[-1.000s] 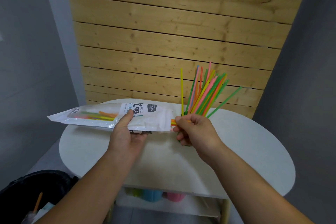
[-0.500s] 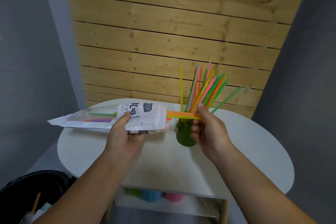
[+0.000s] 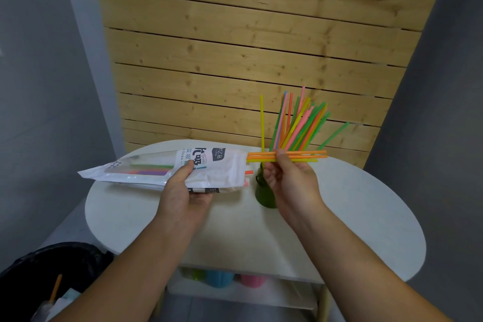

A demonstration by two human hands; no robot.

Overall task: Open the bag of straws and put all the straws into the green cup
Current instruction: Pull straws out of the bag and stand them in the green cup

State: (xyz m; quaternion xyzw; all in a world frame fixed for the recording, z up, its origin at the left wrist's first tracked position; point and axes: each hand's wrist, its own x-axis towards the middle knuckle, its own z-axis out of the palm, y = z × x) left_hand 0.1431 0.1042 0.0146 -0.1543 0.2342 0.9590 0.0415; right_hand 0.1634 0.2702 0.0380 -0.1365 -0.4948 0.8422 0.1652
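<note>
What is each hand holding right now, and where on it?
Left hand grips the straw bag around its middle; right hand pinches a few orange and yellow straws near mid-length.

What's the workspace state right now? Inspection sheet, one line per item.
Surface: white rounded table, bare apart from the cup.
Job's things: green cup upright, many straws fanned in it; bag of straws held level above the table, open end toward the cup, a few straws still inside.
Clutter: coloured cups on the shelf below.
Grips: left hand closed on the bag; right hand pinching a small orange and yellow bundle partly out of the bag.
Cables: nothing seen.
Surroundings: wooden slat wall, grey walls, black bin lower left.
</note>
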